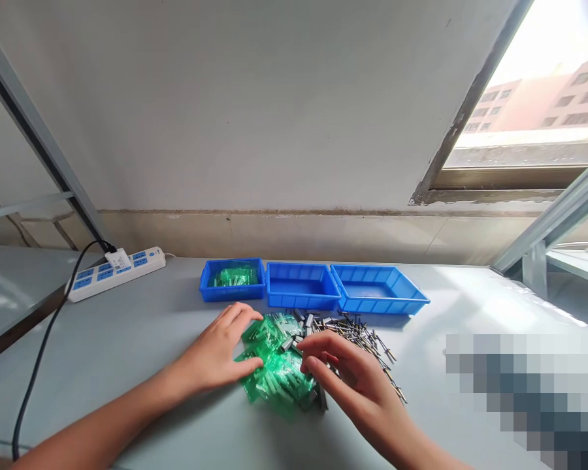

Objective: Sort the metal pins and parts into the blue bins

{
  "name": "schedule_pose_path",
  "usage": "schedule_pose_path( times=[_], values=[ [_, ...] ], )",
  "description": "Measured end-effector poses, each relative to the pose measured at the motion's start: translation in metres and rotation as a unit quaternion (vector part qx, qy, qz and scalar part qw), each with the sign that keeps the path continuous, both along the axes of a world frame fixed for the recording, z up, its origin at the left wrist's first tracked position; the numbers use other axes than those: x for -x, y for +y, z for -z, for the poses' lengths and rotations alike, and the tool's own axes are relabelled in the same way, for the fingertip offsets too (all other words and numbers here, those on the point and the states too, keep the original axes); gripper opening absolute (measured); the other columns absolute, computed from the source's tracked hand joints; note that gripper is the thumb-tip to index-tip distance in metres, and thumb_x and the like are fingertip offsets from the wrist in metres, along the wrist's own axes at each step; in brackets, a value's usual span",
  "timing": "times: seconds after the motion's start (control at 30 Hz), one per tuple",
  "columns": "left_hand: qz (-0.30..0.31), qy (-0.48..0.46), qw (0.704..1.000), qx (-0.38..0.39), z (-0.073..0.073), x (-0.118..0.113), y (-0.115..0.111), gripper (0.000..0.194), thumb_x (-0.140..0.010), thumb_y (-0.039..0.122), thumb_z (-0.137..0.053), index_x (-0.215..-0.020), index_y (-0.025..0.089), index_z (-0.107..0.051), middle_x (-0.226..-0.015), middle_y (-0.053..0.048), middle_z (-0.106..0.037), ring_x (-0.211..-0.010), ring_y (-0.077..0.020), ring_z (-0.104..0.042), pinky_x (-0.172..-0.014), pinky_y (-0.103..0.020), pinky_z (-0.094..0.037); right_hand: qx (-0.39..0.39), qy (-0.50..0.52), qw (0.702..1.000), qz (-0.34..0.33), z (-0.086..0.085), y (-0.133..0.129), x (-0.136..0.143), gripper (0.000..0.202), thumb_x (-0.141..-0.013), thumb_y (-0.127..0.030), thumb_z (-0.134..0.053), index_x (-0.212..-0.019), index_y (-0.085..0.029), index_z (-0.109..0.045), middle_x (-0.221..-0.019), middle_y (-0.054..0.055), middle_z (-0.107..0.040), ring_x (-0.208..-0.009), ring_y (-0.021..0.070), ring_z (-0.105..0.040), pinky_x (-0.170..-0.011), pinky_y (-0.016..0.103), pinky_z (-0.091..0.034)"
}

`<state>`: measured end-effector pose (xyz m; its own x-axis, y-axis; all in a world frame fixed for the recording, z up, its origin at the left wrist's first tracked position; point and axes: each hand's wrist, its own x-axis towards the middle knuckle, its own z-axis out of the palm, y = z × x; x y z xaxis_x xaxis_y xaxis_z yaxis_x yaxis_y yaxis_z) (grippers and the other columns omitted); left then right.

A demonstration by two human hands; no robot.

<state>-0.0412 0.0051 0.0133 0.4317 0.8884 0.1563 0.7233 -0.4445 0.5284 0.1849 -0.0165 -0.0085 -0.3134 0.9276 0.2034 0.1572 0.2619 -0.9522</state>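
A pile of clear green plastic packets [279, 375] lies on the table in front of me. My left hand [228, 346] is at the pile's left side, thumb and fingers spread, fingertips at the edge of the packets. Over the right side of the pile hovers my right hand [355, 375], its fingers loosely curled with a gap between thumb and index finger; nothing shows in it. Between the hands lie several short grey metal pieces [309, 321]. Beyond the right hand is a heap of thin metal pins, possibly rivets [367, 336].
Three blue bins stand in a row behind the pile: the left bin [232, 296] holds green packets, while the middle bin [301, 301] and right bin [385, 305] show bare bottoms. A white power strip [122, 277] with a black cable [44, 346] lies at left. A wall rises behind.
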Motion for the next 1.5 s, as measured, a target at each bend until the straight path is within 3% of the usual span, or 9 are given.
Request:
schedule_pose_path(
  times=[0.17,0.4,0.63,0.77,0.83,1.07,1.23,1.33,1.5],
  values=[
    [0.014,-0.053,0.998,-0.016,0.004,-0.001,0.007,0.008,-0.077,0.021,-0.060,-0.082,0.021,-0.066,-0.089,-0.004,-0.070,-0.084,-0.0223,-0.063,-0.079,-0.033,-0.047,0.004,0.004,1.000,-0.003,0.000,-0.001,0.000,0.021,-0.089,-0.038,-0.051,-0.092,-0.022,-0.064,-0.085,0.004,-0.064,-0.076,0.0165,-0.061,-0.068,0.027,-0.048],
    [-0.146,-0.226,0.963,-0.029,-0.004,0.000,0.004,0.012,-0.081,0.028,-0.053,-0.076,0.019,-0.060,-0.077,-0.003,-0.063,-0.068,-0.0174,-0.059,-0.068,-0.032,-0.051,0.045,0.030,0.999,0.008,-0.004,-0.001,0.001,0.023,-0.085,-0.041,-0.057,-0.092,-0.021,-0.066,-0.087,0.004,-0.064,-0.080,0.0167,-0.060,-0.069,0.027,-0.049],
    [-0.148,-0.381,0.906,0.114,-0.009,-0.027,-0.022,0.017,-0.077,0.033,-0.056,-0.071,0.019,-0.050,-0.072,-0.001,-0.061,-0.067,-0.0147,-0.062,-0.067,-0.031,-0.055,0.204,0.111,0.971,-0.054,-0.005,-0.001,0.011,0.036,-0.069,-0.047,-0.072,-0.086,-0.015,-0.069,-0.076,0.006,-0.069,-0.064,0.0140,-0.060,-0.053,0.023,-0.045],
    [-0.088,-0.448,0.842,0.287,-0.006,-0.037,-0.032,0.023,-0.066,0.026,-0.070,-0.070,0.019,-0.048,-0.073,-0.001,-0.064,-0.070,-0.0154,-0.062,-0.070,-0.029,-0.052,0.199,0.147,0.966,-0.074,-0.008,0.002,0.010,0.032,-0.067,-0.044,-0.075,-0.077,-0.014,-0.070,-0.066,0.002,-0.065,-0.054,0.0082,-0.052,-0.052,0.020,-0.043],
    [-0.075,-0.440,0.847,0.289,-0.005,-0.038,-0.032,0.022,-0.065,0.024,-0.072,-0.074,0.019,-0.052,-0.077,-0.001,-0.064,-0.075,-0.0162,-0.061,-0.072,-0.028,-0.050,0.195,0.135,0.970,-0.055,-0.007,0.003,0.008,0.030,-0.066,-0.042,-0.076,-0.075,-0.014,-0.070,-0.063,0.000,-0.062,-0.053,0.0077,-0.052,-0.052,0.019,-0.043],
    [-0.099,-0.418,0.879,0.207,0.003,-0.033,-0.029,0.013,-0.074,0.025,-0.068,-0.073,0.018,-0.057,-0.067,0.002,-0.058,-0.063,-0.0121,-0.056,-0.059,-0.022,-0.048,0.142,0.080,0.987,-0.013,0.005,0.002,0.006,0.026,-0.072,-0.038,-0.070,-0.082,-0.015,-0.066,-0.067,0.000,-0.060,-0.059,0.0115,-0.054,-0.052,0.022,-0.044],
    [0.013,-0.320,0.947,-0.011,0.003,-0.029,-0.030,0.011,-0.079,0.010,-0.062,-0.075,0.020,-0.060,-0.078,-0.002,-0.065,-0.072,-0.0161,-0.064,-0.066,-0.027,-0.053,-0.092,0.014,0.995,0.024,-0.003,0.001,0.003,0.007,-0.079,-0.018,-0.057,-0.073,-0.020,-0.061,-0.078,0.002,-0.057,-0.071,0.0146,-0.055,-0.062,0.026,-0.048],
    [0.126,-0.203,0.948,-0.209,0.003,-0.023,-0.032,0.022,-0.082,0.000,-0.056,-0.079,0.021,-0.062,-0.087,-0.005,-0.067,-0.088,-0.0206,-0.062,-0.077,-0.032,-0.052,-0.268,-0.025,0.961,0.061,-0.004,0.002,0.000,0.021,-0.076,-0.005,-0.052,-0.065,-0.021,-0.059,-0.082,0.003,-0.054,-0.075,0.0154,-0.056,-0.064,0.028,-0.047],
    [0.114,-0.089,0.928,-0.344,0.007,-0.015,-0.037,0.028,-0.089,0.003,-0.045,-0.082,0.024,-0.062,-0.090,-0.006,-0.067,-0.095,-0.0238,-0.055,-0.084,-0.040,-0.049,-0.439,-0.075,0.889,0.108,-0.005,0.002,0.000,0.032,-0.076,0.004,-0.050,-0.059,-0.022,-0.059,-0.091,0.004,-0.056,-0.086,0.0185,-0.053,-0.070,0.033,-0.046]
  ],
)
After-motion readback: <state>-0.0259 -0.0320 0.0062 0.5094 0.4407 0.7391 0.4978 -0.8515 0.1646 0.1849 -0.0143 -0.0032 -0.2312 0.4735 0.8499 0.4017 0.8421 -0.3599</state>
